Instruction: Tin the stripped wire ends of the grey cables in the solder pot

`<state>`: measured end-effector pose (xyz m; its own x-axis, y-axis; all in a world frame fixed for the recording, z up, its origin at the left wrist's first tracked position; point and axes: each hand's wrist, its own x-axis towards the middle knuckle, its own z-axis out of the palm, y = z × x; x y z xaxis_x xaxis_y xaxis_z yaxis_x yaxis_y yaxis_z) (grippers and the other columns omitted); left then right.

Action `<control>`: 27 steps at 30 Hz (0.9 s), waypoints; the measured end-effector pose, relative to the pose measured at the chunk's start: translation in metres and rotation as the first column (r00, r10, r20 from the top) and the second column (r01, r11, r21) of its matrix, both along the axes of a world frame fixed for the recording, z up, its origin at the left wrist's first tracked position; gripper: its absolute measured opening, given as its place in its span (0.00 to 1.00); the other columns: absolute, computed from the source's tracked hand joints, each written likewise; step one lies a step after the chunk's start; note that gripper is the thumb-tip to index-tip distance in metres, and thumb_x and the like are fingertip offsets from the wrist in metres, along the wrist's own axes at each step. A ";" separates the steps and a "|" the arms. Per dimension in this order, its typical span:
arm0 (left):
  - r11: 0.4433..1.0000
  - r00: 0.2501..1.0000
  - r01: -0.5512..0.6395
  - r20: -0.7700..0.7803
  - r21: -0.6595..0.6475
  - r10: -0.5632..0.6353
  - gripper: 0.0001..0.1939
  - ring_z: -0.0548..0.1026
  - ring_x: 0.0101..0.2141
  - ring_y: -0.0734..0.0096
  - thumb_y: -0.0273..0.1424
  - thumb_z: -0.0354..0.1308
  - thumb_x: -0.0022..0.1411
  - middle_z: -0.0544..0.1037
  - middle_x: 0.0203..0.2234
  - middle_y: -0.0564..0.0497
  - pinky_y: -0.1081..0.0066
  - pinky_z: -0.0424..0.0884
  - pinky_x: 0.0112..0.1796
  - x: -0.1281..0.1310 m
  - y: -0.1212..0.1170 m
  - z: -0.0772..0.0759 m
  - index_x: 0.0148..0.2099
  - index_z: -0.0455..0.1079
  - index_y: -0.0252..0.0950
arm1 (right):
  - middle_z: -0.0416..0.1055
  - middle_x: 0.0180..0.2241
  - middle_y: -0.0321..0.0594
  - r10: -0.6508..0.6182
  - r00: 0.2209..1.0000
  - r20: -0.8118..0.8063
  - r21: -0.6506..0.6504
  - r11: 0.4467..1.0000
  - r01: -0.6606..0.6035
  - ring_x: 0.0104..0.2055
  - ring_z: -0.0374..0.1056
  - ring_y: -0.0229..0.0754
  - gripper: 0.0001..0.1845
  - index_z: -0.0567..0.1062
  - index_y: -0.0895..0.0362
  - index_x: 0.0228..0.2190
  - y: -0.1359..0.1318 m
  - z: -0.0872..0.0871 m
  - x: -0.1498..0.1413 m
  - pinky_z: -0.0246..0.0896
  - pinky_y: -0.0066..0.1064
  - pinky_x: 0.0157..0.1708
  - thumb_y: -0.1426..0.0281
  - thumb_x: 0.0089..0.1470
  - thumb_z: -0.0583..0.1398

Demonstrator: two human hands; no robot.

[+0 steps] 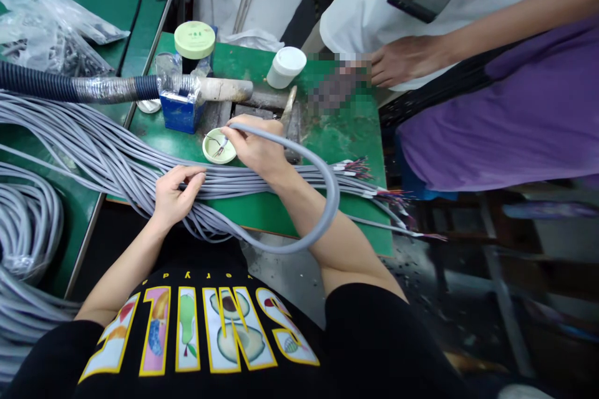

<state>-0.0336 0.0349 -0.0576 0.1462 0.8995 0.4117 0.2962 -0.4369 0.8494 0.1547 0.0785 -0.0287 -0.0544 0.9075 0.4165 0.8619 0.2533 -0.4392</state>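
My right hand (259,144) pinches a grey cable (322,165) near its stripped end. The cable's bare wires (218,151) reach into a small pale green dish (223,136), and behind my hand the cable bends in a wide loop. Beneath both forearms runs a thick bundle of grey cables (229,182). At the bundle's near side is my left hand (178,194), its fingers curled and the thumb close to the forefinger. Whatever those fingers may hold is too small to make out.
A flexible hose (116,88) crosses above a blue box (180,113). Beyond stand a green-lidded tub (194,40) and a white tub (286,67). Coiled cables (28,218) lie left. Stripped cable ends (358,168) lie right. Another person's hand (405,62) rests by the table's far right.
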 end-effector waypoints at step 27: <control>0.996 0.999 0.021 -0.038 0.082 -0.018 0.08 0.74 0.25 0.76 0.31 0.57 0.61 0.79 0.24 0.51 0.76 0.70 0.30 0.000 0.002 0.000 0.36 0.77 0.34 | 0.76 0.29 0.39 -0.198 0.977 -0.080 0.171 0.963 0.209 0.35 0.72 0.43 0.16 0.76 0.56 0.30 0.024 0.003 0.086 0.65 0.35 0.38 0.59 0.59 0.55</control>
<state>-0.0338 0.0364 -0.0576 0.1805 0.8594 0.4783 0.3178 -0.5112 0.7986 0.2411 0.1024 -0.0252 0.1544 0.8080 0.5686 0.8760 0.1542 -0.4570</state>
